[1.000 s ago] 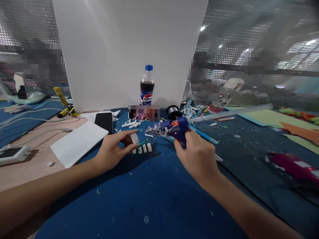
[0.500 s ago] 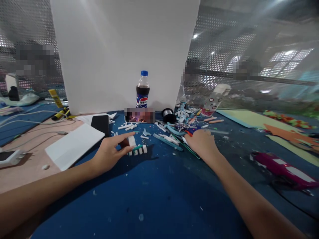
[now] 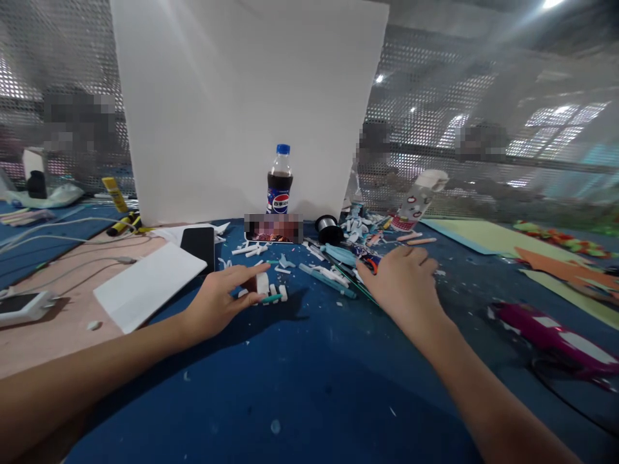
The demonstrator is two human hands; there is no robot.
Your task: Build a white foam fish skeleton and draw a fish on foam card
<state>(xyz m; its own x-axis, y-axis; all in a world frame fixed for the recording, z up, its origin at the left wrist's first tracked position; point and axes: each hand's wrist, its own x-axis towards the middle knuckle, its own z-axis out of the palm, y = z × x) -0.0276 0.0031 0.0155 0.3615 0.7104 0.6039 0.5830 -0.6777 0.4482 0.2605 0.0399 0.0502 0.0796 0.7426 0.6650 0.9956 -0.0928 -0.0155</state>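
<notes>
My left hand lies on the blue mat with thumb and forefinger pinched on a small white foam piece. That piece stands on a row of little white foam blocks with a teal stick among them. My right hand rests palm down with its fingers stretched out over a litter of white and teal scraps. A bit of red and blue shows at its thumb; I cannot tell what it is. Nothing shows in the right hand.
A cola bottle stands before a tall white board. Left of my hands lie a black phone, a white sheet and a charger with cables. A wire spool, coloured paper and a magenta toy car are at the right.
My right hand held a blue glue gun up near the foam blocks a second ago; it has since moved right and down to the table, and the gun is out of it. The left hand stayed.
</notes>
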